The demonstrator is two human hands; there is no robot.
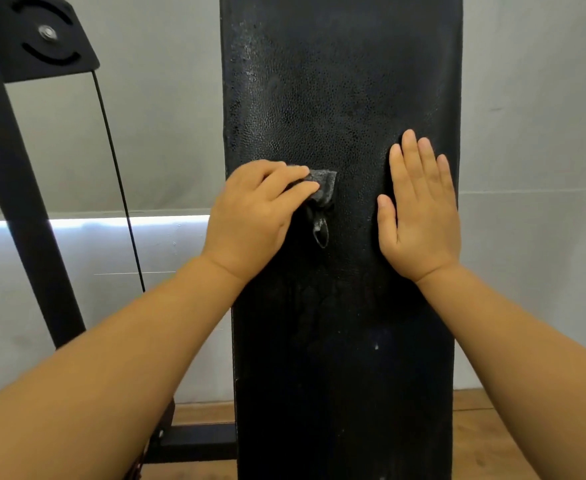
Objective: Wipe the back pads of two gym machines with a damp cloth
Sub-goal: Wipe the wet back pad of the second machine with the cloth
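Both our forearms reach up from the bottom of the frame to a tall black back pad (340,98) that stands upright before us, its long axis running top to bottom. Our left hand (253,216) grips a small dark damp cloth (322,188) at the pad's left-centre, fingers curled over the wad and pressing it to the vinyl, with a loose tail hanging just below. Our right hand (419,209) lies flat on the pad's right side, fingers straight and together, apparently bracing it. The two hands sit at about the same height, apart, with bare vinyl between them.

Judging by the sheen and speckle above the cloth, and the darker, duller stretch below, the next strokes likely run along the pad's length, and the left hand alone carries the cloth there.

To the left and behind, a black machine frame (25,188) and thin cable (118,181) rise against a grey wall (533,133). The pad's top and bottom are cut off, so we cannot tell how much remains unwiped, and no second machine's pad shows.
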